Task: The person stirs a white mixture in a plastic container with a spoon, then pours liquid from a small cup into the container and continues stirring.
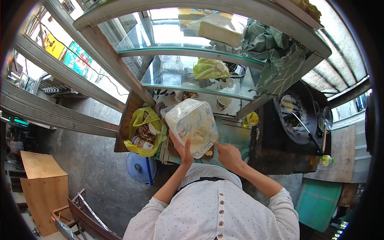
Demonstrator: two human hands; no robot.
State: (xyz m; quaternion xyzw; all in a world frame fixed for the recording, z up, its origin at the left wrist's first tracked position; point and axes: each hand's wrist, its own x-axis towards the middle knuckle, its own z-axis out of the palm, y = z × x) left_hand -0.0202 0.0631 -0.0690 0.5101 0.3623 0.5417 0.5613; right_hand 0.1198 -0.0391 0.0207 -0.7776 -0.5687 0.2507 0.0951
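A clear plastic tub (188, 114) with pale yellowish, batter-like residue smeared inside is tilted in front of me above the counter. My left hand (184, 149) grips its left and lower side, thumb up along the wall. My right hand (229, 156) is closed at the tub's lower right edge, knuckles up; what its fingers hold, if anything, is hidden. A small yellowish round piece (209, 153) shows just below the tub, near the right hand. A paper cup (223, 103) stands behind the tub.
A yellow plastic bag (146, 132) with waste sits left of the tub. At the right a black wok (294, 116) holds a ladle. Glass shelves (192, 51) rise ahead, holding a cabbage (211, 69). A blue lidded bucket (138, 168) stands on the floor.
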